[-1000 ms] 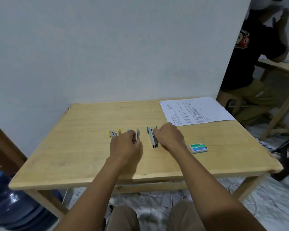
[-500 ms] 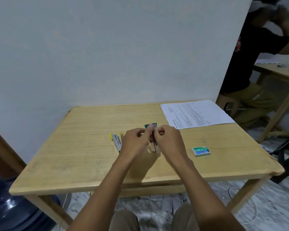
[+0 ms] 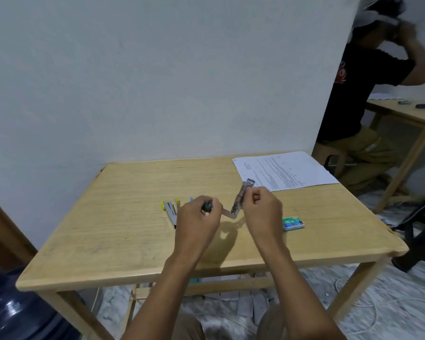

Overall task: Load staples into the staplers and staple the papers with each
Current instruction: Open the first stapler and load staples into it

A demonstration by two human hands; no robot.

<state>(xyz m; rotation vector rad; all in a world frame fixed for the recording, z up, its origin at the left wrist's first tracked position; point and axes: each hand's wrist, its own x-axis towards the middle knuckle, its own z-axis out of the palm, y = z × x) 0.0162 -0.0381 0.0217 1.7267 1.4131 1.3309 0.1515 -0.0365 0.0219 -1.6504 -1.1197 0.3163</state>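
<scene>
Both my hands hold a small green stapler (image 3: pixel 239 202) a little above the wooden table (image 3: pixel 133 236). My left hand (image 3: pixel 198 218) grips its base end. The fingers of my right hand (image 3: pixel 261 212) pinch the metal top arm, which is swung up and open. A yellow stapler (image 3: pixel 170 211) lies on the table left of my left hand. A blue stapler (image 3: pixel 191 199) peeks out behind that hand and is mostly hidden. The green staple box (image 3: pixel 293 222) lies right of my right hand. Printed papers (image 3: pixel 285 170) lie at the table's far right corner.
A white wall stands right behind the table. A person in a black shirt (image 3: pixel 368 94) sits at another table (image 3: pixel 415 116) to the far right. A blue water jug (image 3: pixel 12 312) stands on the floor at lower left. Cables and papers lie on the floor.
My hands lifted the green stapler off the table. My right hand swung its top arm up and open. The view tilted down a little.
</scene>
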